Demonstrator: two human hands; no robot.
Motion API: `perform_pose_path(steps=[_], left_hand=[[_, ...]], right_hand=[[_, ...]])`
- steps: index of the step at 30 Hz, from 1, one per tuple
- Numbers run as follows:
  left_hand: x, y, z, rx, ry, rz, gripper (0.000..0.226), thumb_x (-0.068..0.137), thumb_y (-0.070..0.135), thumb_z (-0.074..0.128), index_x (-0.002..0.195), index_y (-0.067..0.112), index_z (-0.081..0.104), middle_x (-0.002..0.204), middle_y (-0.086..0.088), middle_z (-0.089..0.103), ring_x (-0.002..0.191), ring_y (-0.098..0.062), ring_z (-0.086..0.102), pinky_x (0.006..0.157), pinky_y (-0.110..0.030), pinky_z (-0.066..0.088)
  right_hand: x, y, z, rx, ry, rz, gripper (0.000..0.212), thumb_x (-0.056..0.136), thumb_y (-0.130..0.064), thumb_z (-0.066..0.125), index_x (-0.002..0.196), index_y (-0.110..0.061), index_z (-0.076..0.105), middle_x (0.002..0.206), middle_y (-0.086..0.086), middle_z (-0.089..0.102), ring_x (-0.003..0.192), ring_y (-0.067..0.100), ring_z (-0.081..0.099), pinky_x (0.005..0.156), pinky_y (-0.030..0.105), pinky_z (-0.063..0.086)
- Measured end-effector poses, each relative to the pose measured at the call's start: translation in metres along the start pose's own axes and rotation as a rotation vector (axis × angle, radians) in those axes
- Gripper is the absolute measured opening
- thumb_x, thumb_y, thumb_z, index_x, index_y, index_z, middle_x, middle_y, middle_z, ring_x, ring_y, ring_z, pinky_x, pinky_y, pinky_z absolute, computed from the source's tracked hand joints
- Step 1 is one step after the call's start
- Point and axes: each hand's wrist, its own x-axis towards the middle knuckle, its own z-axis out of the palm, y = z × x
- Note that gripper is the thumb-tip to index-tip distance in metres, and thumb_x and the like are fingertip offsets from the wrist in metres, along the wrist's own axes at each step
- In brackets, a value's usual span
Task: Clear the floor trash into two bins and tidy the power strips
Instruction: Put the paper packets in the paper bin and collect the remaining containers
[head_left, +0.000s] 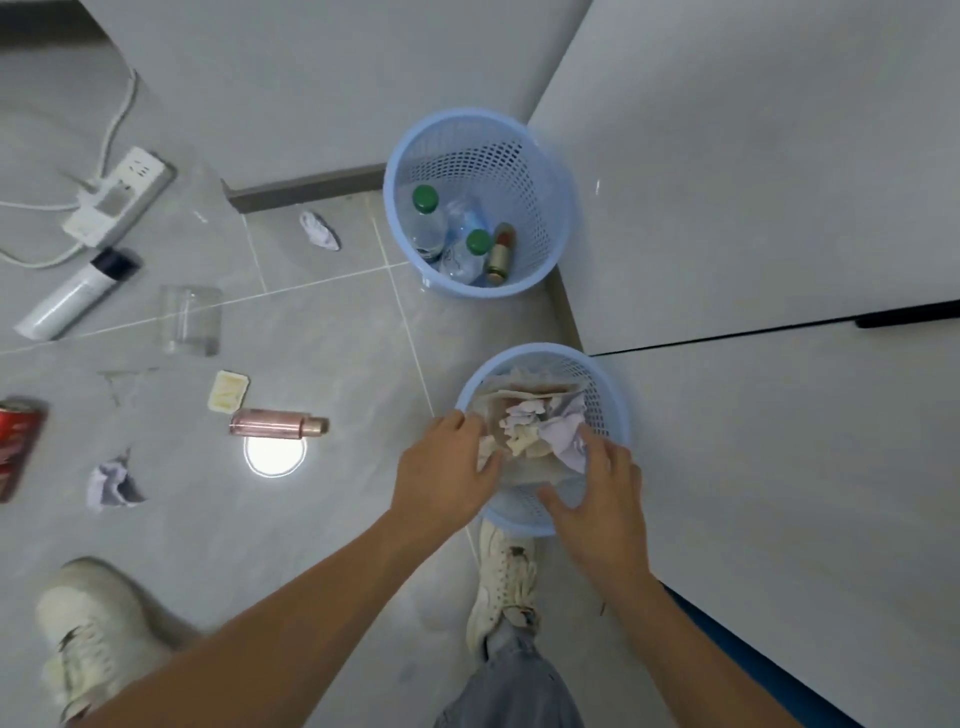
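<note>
Grey floor (322, 519), two bins (480, 124), two hands (447, 462)

near bin (615, 410): paper-filled | far bin (550, 171): bottles | power strip (122, 195): floor

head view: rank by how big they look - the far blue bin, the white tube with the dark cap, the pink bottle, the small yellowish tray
1. far blue bin
2. white tube, long but slim
3. pink bottle
4. yellowish tray

All rest on the floor at differing distances, and the wide lens stretches the edges, so the tube-versus-bottle gap is uncertain.
</note>
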Motion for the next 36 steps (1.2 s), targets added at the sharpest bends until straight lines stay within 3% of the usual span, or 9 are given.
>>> perform_pose_path(steps=[5,8,14,17,21,24,27,32,36], left_hand=[[-0.056,-0.104,-0.044,0.028,0.117,-0.192,0.019,0.098,0.044,0.052,0.105,0.028,0.060,0.093,0.010,0.060,0.089,-0.012,0.059,0.066,-0.031,0.049],[-0.087,-0.178,-0.076,0.066,0.176,-0.335,0.015,0.097,0.042,0.054,0.100,0.028,0.059,0.089,0.009,0.062,0.082,-0.015,0.062,0.061,-0.029,0.045],[-0.134,-0.312,-0.109,0.035,0.258,-0.576,0.022,0.097,0.039,0.057,0.112,0.024,0.061,0.103,0.000,0.069,0.090,-0.021,0.066,0.073,-0.038,0.057],[-0.145,-0.366,-0.104,0.028,0.274,-0.655,0.038,0.096,0.040,0.057,0.131,0.025,0.056,0.120,-0.003,0.059,0.107,-0.023,0.059,0.078,-0.040,0.056],[-0.141,-0.420,-0.087,-0.011,0.275,-0.703,0.053,0.095,0.042,0.060,0.143,0.030,0.043,0.129,-0.008,0.046,0.114,-0.031,0.053,0.078,-0.042,0.055],[-0.128,-0.446,-0.074,-0.062,0.281,-0.720,0.060,0.092,0.040,0.063,0.145,0.034,0.036,0.129,-0.008,0.044,0.111,-0.032,0.054,0.078,-0.044,0.056],[-0.111,-0.460,-0.061,-0.062,0.276,-0.716,0.064,0.090,0.038,0.067,0.143,0.036,0.031,0.129,-0.009,0.043,0.111,-0.032,0.055,0.077,-0.044,0.057],[-0.093,-0.470,-0.042,-0.085,0.303,-0.654,0.062,0.094,0.036,0.067,0.142,0.039,0.029,0.132,-0.006,0.037,0.111,-0.028,0.055,0.083,-0.043,0.061],[-0.082,-0.475,-0.038,-0.196,0.326,-0.637,0.044,0.099,0.039,0.059,0.136,0.023,0.043,0.129,-0.004,0.040,0.105,-0.026,0.059,0.089,-0.042,0.057]], right_hand=[[-0.019,-0.084,0.036,0.061,0.008,-0.233,0.053,0.090,-0.027,0.070,0.139,-0.024,0.048,0.130,-0.002,0.049,0.121,0.021,0.049,0.096,0.042,0.050],[-0.015,-0.148,0.074,0.071,-0.038,-0.408,0.043,0.091,-0.022,0.068,0.130,-0.022,0.053,0.118,-0.004,0.048,0.110,0.019,0.051,0.088,0.031,0.046],[0.000,-0.254,0.195,-0.012,-0.220,-0.638,0.032,0.087,-0.019,0.070,0.118,-0.022,0.060,0.113,0.000,0.053,0.104,0.023,0.055,0.079,0.031,0.048],[0.015,-0.289,0.261,-0.073,-0.306,-0.654,0.034,0.088,-0.021,0.070,0.121,-0.023,0.062,0.119,0.003,0.052,0.108,0.026,0.053,0.084,0.037,0.050],[0.046,-0.317,0.330,-0.219,-0.308,-0.585,0.038,0.090,-0.028,0.065,0.128,-0.028,0.058,0.130,0.003,0.044,0.116,0.030,0.046,0.084,0.048,0.055],[0.069,-0.324,0.364,-0.272,-0.260,-0.489,0.043,0.089,-0.034,0.065,0.128,-0.037,0.048,0.127,-0.001,0.034,0.116,0.029,0.042,0.078,0.052,0.057],[0.087,-0.325,0.385,-0.332,-0.238,-0.443,0.047,0.087,-0.034,0.067,0.128,-0.034,0.047,0.125,0.001,0.033,0.116,0.030,0.041,0.080,0.050,0.056],[0.101,-0.323,0.393,-0.350,-0.225,-0.505,0.042,0.083,-0.016,0.069,0.121,-0.025,0.051,0.124,0.007,0.038,0.112,0.032,0.039,0.075,0.044,0.055],[0.113,-0.325,0.383,-0.294,-0.280,-0.492,0.027,0.074,0.002,0.062,0.097,-0.010,0.057,0.106,0.013,0.054,0.095,0.033,0.054,0.068,0.039,0.046]])
